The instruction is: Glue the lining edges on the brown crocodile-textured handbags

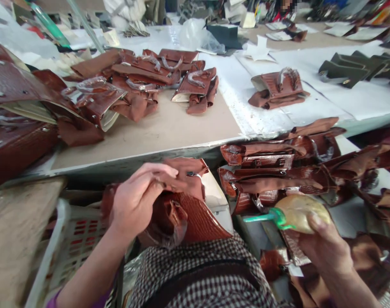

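Left hand [135, 199] arched, holding bag [201, 218], right hand [328, 248] clasping sideways bottle [297, 211]

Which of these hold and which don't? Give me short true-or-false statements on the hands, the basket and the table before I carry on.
1. The right hand holds a bottle with a green nozzle. True.
2. The left hand touches nothing. False: it is on a brown bag.
3. The basket is black. False: it is white.
4. A lone bag sits on the white part of the table. True.
5. The dark green pieces lie at the picture's left. False: they are at the right.
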Action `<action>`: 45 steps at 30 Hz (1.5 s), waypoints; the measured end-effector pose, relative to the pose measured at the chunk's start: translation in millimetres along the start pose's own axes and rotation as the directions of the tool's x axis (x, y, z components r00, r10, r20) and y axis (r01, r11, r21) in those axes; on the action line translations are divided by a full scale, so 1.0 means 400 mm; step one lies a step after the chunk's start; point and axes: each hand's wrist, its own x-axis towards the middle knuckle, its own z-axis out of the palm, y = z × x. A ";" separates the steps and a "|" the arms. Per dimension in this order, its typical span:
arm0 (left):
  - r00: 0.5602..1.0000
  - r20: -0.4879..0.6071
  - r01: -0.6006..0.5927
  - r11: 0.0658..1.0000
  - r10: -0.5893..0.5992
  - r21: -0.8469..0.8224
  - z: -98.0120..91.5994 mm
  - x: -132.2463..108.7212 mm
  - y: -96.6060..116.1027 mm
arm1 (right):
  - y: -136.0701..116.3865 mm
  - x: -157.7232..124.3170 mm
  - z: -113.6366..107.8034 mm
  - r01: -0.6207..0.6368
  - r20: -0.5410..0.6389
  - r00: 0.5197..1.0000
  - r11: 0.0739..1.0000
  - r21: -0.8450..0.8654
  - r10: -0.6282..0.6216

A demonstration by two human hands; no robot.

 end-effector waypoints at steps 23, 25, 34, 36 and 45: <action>0.990 0.137 0.026 0.998 -0.034 0.058 0.098 -0.242 0.180 | -0.060 -0.115 -0.090 0.141 0.140 0.987 0.851 -0.506 -0.080; 0.991 0.128 0.027 0.997 -0.036 0.070 0.099 -0.242 0.186 | -0.058 -0.124 -0.092 0.179 0.142 0.982 0.841 -0.511 -0.123; 0.992 0.122 0.013 0.999 -0.019 0.048 0.110 -0.250 0.196 | -0.062 -0.128 -0.087 0.310 0.253 0.947 0.779 -0.546 -0.199; 0.992 0.123 0.009 0.998 -0.016 0.054 0.110 -0.252 0.199 | -0.068 -0.131 -0.090 0.303 0.273 0.946 0.772 -0.559 -0.173; 0.995 0.099 0.001 0.998 -0.007 0.067 0.111 -0.251 0.202 | -0.056 -0.159 -0.102 0.179 0.276 0.961 0.840 -0.512 -0.036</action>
